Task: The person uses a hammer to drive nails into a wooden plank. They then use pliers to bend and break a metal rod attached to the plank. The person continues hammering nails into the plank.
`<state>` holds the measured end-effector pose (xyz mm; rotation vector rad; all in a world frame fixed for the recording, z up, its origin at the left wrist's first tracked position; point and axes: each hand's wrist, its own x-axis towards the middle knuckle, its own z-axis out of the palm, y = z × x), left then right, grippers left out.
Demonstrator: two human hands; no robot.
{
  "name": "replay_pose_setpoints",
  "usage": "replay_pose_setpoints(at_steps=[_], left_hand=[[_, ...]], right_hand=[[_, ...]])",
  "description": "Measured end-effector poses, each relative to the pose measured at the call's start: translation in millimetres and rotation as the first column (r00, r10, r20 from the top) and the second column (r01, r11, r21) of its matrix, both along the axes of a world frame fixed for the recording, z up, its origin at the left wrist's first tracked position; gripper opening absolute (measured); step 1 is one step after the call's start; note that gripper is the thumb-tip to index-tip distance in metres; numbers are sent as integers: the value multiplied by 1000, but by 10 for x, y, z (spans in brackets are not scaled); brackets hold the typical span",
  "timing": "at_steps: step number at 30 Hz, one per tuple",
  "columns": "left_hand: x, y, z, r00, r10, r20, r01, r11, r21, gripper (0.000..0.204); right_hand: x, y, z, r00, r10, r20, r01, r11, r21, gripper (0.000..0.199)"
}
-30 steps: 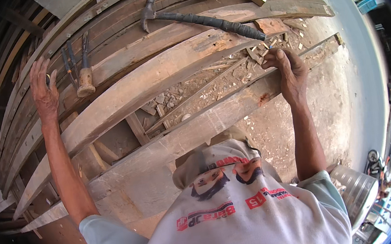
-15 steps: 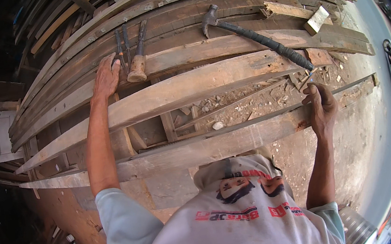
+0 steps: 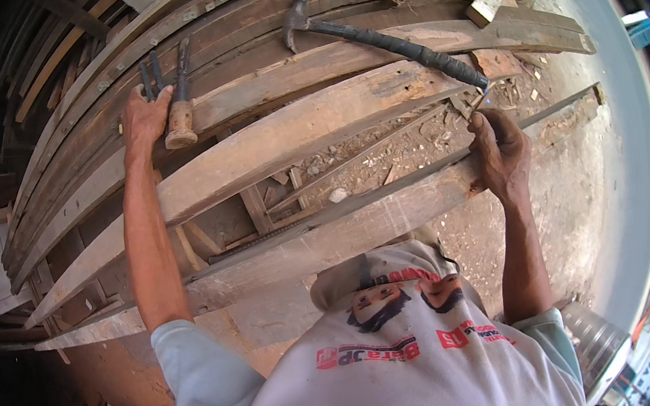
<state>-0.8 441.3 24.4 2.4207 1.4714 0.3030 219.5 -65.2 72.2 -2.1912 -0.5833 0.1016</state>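
Observation:
My left hand (image 3: pixel 143 121) has its fingers closed around the lower end of a pair of pliers (image 3: pixel 156 68); two dark handles stick out beyond the fingers, and the jaws are hidden. Right beside it lies a chisel (image 3: pixel 182 121) with a wooden handle, its blade pointing away. My right hand (image 3: pixel 502 155) is raised over the nearest beam (image 3: pixel 329 238), thumb and fingertips pinched together; what they hold, if anything, is too small to make out. Just beyond these fingertips is the handle end of a claw hammer (image 3: pixel 404 48), which rests across the beams.
Several long wooden beams (image 3: pixel 294 141) run left to right in front of me. A small pale wood block (image 3: pixel 488 1) sits at the far right on them. Wood chips (image 3: pixel 383 151) litter the ground between beams. A grey road (image 3: pixel 628 128) passes on the right.
My left hand has moved from beside the pliers onto them and closed on their lower end. My right hand stays pinched near the hammer's handle end. The whole view has shifted somewhat.

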Motion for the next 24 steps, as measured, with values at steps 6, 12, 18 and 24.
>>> replay_pose_setpoints(at_steps=[6,12,18,24], left_hand=[[-49,336,-244,990,-31,136,15,993,114,45],[-159,27,494,880,50,473,-81,996,45,32],[85,-1876,1555,537,-121,835,331,941,-77,42],[586,-3573,1559,414,-222,883,747,637,-190,35]], right_hand=[[46,-32,29,997,16,-71,-6,990,141,35],[108,-144,-18,989,54,-140,-17,967,254,36],[110,-250,1,965,179,-194,-117,949,294,39],[-197,-224,682,828,560,20,-429,610,666,46]])
